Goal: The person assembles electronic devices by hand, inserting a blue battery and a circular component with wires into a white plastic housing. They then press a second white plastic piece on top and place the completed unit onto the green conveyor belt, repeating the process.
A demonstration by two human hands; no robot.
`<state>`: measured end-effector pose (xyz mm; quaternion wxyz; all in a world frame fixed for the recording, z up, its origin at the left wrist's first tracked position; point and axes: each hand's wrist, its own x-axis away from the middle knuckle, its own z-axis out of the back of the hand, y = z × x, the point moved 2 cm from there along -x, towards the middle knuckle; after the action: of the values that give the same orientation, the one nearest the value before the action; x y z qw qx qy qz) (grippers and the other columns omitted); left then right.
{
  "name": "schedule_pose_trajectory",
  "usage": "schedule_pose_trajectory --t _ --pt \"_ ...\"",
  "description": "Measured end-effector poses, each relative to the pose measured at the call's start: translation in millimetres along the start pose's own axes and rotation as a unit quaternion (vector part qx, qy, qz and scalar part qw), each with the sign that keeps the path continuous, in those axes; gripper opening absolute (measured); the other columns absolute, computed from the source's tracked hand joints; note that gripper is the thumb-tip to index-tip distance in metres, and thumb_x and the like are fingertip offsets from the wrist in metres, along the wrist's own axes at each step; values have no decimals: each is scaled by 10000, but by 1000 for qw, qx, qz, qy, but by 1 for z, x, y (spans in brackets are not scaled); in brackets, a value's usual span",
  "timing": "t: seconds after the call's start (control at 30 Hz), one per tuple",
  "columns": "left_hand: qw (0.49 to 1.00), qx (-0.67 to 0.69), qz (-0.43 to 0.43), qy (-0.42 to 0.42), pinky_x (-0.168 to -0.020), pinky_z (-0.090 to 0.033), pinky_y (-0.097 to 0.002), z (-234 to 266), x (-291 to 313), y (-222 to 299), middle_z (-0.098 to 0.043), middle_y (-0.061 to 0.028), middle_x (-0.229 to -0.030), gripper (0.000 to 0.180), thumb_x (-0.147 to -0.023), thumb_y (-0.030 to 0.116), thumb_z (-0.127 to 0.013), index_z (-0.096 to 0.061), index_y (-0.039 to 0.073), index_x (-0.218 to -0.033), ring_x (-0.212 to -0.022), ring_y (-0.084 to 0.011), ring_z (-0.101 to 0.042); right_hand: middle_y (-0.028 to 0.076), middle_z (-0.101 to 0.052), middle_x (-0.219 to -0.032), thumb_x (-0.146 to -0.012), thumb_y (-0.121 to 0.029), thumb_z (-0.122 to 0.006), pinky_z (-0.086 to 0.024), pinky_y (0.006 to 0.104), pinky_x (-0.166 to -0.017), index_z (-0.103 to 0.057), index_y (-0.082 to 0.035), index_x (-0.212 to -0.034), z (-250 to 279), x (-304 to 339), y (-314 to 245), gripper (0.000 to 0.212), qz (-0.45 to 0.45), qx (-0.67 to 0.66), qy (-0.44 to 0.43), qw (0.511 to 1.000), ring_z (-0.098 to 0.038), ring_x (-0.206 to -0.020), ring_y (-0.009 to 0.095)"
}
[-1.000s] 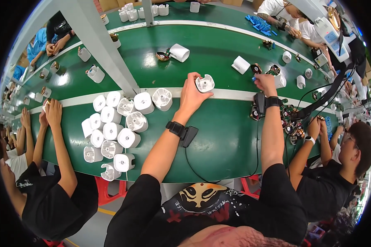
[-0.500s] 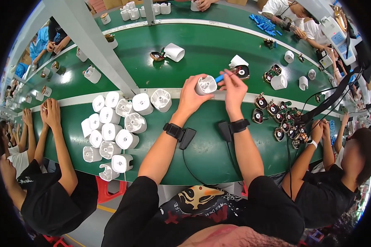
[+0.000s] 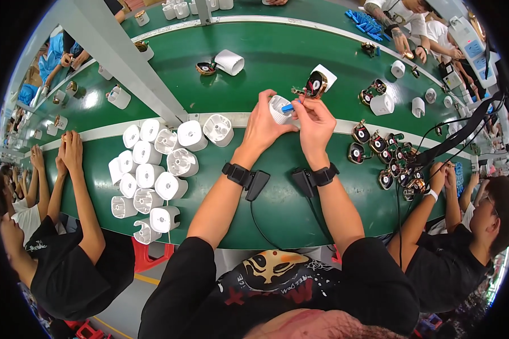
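My left hand point(image 3: 264, 120) is wrapped around a white plastic housing point(image 3: 279, 109), its open end facing up and to the right. My right hand point(image 3: 315, 120) pinches a blue cylinder point(image 3: 288, 108), whose tip is at the housing's opening; how far it reaches in is hard to tell. Just above my right fingers is a round black-and-copper unit point(image 3: 315, 85) with a small circuit board. Whether it connects to the blue cylinder cannot be made out. Behind that unit lies another white housing point(image 3: 328, 75). Both wrists wear black straps with small boxes and cables.
Several white housings point(image 3: 147, 175) crowd the green table at left; several round black units point(image 3: 385, 148) cluster at right. A grey post point(image 3: 127, 59) rises left of my hands. A metal rail point(image 3: 237, 120) crosses ahead. Black cables point(image 3: 464, 133) hang at right. Co-workers sit on both sides.
The blue cylinder has come closer to the housing's opening, and my right hand has shifted slightly left. The round black unit now appears higher and further left, more clearly above my fingers.
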<state>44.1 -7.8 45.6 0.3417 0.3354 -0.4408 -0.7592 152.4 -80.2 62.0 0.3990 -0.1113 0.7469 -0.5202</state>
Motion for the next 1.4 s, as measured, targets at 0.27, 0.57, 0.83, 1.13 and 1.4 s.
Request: schedule_pose_trajectory --t 0.27,0.57,0.83,1.13,1.4 --pt "970 -112 -199 77 -934 -427 -446 -4 1 -9 -492 -182 -1213 731 -650 102 -831 -451 29 -1270 -1110 -374 -478 80 -671 -868 -856 21 -706 -541 222 -616 -671 89 -895 12 -9 -2 86 32 130 -7 991 -654 -677 102" --pt "976 -88 -164 112 -860 -461 -416 4 0 -4 -511 -145 -1102 598 -617 61 -830 -533 5 -1133 -1055 -338 -508 85 -672 -868 -856 19 -704 -548 228 -613 -671 91 -875 13 -7 5 81 26 133 -2 991 -661 -673 112" --pt "954 -113 -227 159 -789 -490 -430 3 5 -3 -494 -163 -1057 592 -589 44 -844 -521 -5 -1084 -961 -332 -542 89 -675 -878 -878 4 -685 -553 247 -681 -683 82 -854 7 2 5 82 -59 95 -9 994 -667 -770 124" --pt "952 -53 -221 203 -791 -500 -445 3 3 -17 -473 -196 -1140 602 -635 66 -833 -475 -30 -1109 -951 -374 -567 101 -626 -1108 -928 -26 -626 -475 302 -919 -557 42 -1104 -21 30 20 201 -129 -67 -93 985 -583 -1069 154" --pt "975 3 -167 148 -900 -481 -436 -9 7 -8 -503 -227 -1219 679 -670 54 -816 -435 -19 -1228 -1061 -401 -553 140 -614 -1162 -879 21 -660 -499 312 -922 -478 20 -1208 -8 23 35 376 -118 -29 -125 985 -614 -1063 182"
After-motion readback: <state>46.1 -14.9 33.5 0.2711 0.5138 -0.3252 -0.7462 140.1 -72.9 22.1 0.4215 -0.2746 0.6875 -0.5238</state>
